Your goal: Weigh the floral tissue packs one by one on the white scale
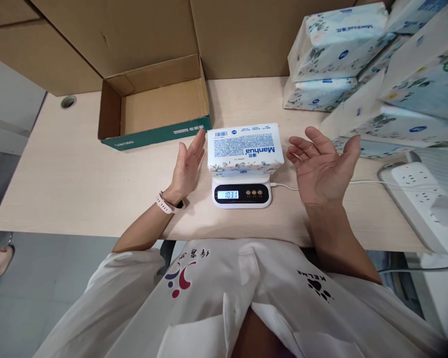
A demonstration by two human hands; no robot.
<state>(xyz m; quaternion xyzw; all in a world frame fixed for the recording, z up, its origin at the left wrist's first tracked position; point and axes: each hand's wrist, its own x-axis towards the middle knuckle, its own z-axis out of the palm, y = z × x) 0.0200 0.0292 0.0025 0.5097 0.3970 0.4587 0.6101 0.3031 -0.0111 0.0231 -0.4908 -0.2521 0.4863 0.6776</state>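
A Manhua tissue pack (245, 146) rests on a white digital kitchen scale (242, 204), its printed face up. The scale's lit display (228, 194) appears to read 103.1. Just left of the pack, my left hand (188, 167) is held with fingers stretched, apart from it and holding nothing. On the pack's other side, my right hand (321, 161) is turned palm up, fingers spread and loosely curved, with nothing in it. A white cable (283, 186) runs from the scale's right side and passes behind my right hand.
An open cardboard box (160, 102) with a green front stands at the back left. Several stacked tissue packs (343, 44) fill the back right. A white power strip (418, 189) lies at the right edge. Cardboard panels (242, 40) line the back of the table (78, 184).
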